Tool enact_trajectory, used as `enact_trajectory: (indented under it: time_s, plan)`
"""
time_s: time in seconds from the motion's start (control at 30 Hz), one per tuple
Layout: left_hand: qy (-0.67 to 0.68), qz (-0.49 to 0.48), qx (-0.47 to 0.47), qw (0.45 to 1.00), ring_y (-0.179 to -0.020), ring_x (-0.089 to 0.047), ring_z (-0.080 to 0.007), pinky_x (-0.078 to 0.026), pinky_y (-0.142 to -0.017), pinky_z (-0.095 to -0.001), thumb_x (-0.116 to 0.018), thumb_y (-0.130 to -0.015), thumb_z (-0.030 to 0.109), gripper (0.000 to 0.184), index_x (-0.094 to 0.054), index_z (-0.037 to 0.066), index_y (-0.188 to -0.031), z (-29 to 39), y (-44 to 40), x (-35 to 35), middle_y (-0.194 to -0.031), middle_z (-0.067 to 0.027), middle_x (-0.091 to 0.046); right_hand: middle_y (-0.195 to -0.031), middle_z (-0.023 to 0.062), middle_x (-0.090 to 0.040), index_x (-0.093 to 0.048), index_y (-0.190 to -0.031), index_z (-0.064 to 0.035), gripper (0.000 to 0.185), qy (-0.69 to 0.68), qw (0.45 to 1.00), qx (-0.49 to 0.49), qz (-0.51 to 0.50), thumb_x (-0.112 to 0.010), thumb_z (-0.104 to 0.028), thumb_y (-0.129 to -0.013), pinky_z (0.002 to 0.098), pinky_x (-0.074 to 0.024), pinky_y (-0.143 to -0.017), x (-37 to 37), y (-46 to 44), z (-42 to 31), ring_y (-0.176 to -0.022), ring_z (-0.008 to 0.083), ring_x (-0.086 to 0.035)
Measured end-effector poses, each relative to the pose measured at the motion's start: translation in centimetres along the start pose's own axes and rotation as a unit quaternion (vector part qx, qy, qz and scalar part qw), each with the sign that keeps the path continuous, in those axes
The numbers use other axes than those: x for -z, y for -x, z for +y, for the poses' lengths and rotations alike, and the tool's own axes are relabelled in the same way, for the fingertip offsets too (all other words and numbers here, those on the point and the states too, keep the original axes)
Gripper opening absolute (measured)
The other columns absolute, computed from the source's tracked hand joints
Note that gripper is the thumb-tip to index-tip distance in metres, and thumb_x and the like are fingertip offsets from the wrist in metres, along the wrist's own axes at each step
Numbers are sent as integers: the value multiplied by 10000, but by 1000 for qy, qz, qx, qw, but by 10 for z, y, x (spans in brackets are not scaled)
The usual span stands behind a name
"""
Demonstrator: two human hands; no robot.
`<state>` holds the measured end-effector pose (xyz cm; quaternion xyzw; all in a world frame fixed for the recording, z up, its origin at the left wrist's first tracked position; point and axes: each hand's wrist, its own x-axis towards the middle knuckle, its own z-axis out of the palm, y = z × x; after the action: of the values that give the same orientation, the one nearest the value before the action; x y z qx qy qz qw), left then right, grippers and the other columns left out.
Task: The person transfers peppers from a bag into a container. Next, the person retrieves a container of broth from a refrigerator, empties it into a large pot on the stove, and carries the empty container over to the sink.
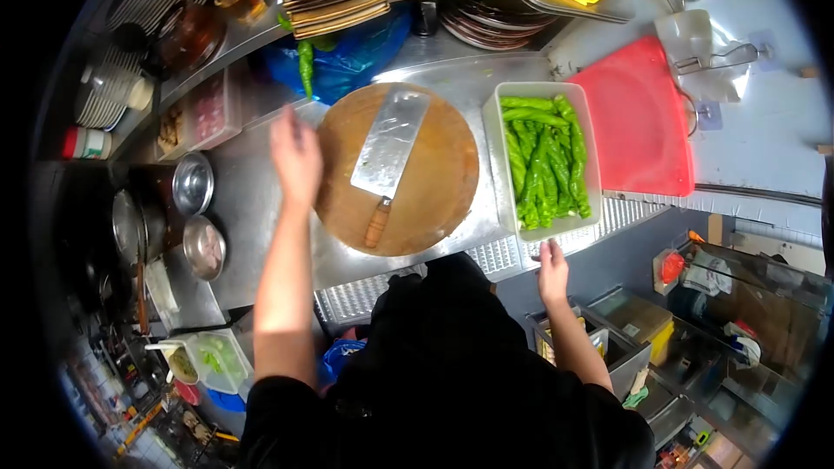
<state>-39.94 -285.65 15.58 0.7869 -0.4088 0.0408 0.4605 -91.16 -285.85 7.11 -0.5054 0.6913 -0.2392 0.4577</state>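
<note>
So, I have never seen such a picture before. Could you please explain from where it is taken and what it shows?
No machine here: a camera worn on a person's head looks down past their black clothing at two bare hands. On a shiny metal worktop lies a round brown wooden chopping board, bearing a cleaver with a wide steel blade and wooden handle. To its right stands a pale rectangular plastic container of long green peppers. The left hand, blurred, is by the board, with nothing visibly held. The right hand is close to the container's near edge; I cannot tell whether it touches.
</note>
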Motion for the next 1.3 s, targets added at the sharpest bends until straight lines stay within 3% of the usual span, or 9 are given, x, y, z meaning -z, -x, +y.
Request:
enact_trajectory:
  time_s: [0.1, 0.23, 0.47, 0.57, 0.67, 0.83, 1.0, 1.13, 1.3]
  plan:
    - [-107, -162, -71, 978, -943, -622, -368, -529, -833, -442, -614, -890, 108, 425, -567, -5, -1297, 37, 95, 10, -1050, -201, -605, -1117, 130, -632, -556, -1243, 52, 435, -230, 967, -104, -21, -561, -317, -1013, 293, -514, -669, -8, -20, -21, -911, 205, -647]
    - [-195, -284, -92, 934, -954, -610, -360, -534, -811, -455, -640, -863, 131, 526, -523, -2, -1359, 47, 159, -1, -1022, -189, -590, -970, 102, -634, -595, -1007, 4, 205, -228, 969, -96, -16, -545, -194, -982, 296, -517, -661, -17, -30, -28, -867, 185, -647]
    - [-118, -257, -68, 957, -815, -635, -346, -542, -725, -439, -641, -843, 74, 551, -514, -34, -1368, 71, 174, 22, -893, -199, -617, -1108, 128, -636, -586, -1162, 57, 311, -189, 978, -47, -77, -561, -194, -980, 291, -516, -720, -11, -44, -35, -948, 202, -658]
    - [113, -291, 38, 949, -646, -623, -245, -529, -617, -368, -650, -901, 77, 457, -548, -14, -1337, 95, 187, 43, -745, -126, -613, -1159, 147, -625, -489, -1331, 107, 473, -161, 983, -36, -78, -569, -202, -982, 305, -525, -764, -10, -44, -31, -981, 222, -656]
    - [297, -452, 299, 786, -560, -569, -137, -472, -550, -282, -653, -939, 109, 395, -574, -8, -1308, 84, 197, 35, -669, -50, -594, -1196, 153, -611, -389, -1430, 106, 578, -148, 986, -30, -77, -581, -202, -981, 316, -528, -787, -19, -40, -16, -1005, 230, -649]
    - [311, -415, 336, 786, -493, -516, -87, -400, -456, -241, -658, -929, 85, 318, -619, 14, -1236, 32, 210, 44, -626, 7, -562, -1258, 153, -586, -320, -1492, 70, 642, -148, 983, -34, -107, -598, -200, -980, 326, -528, -799, -28, -28, -6, -1028, 233, -641]
    - [357, -150, 400, 831, -458, -520, -113, -406, -403, -241, -642, -936, 96, 117, -598, 52, -1035, -42, 215, 121, -665, -27, -584, -1235, 148, -598, -357, -1467, 72, 607, -160, 983, -26, -86, -602, -191, -978, 328, -537, -796, -20, -27, 6, -1026, 232, -637]
    - [213, -73, 428, 875, -434, -498, -119, -382, -380, -263, -631, -937, 116, 111, -579, 60, -1018, -55, 186, 160, -631, -26, -554, -1208, 141, -609, -380, -1448, 84, 585, -152, 985, -27, -78, -602, -185, -979, 314, -539, -784, -18, -19, 4, -1014, 221, -639]
    - [98, -73, 367, 922, -427, -492, -107, -371, -371, -266, -604, -929, 94, 343, -575, 43, -1267, -70, 189, 124, -666, -32, -576, -1225, 141, -599, -382, -1454, 70, 593, -143, 983, -13, -111, -611, -198, -977, 324, -540, -786, -30, -22, 11, -1032, 234, -649]
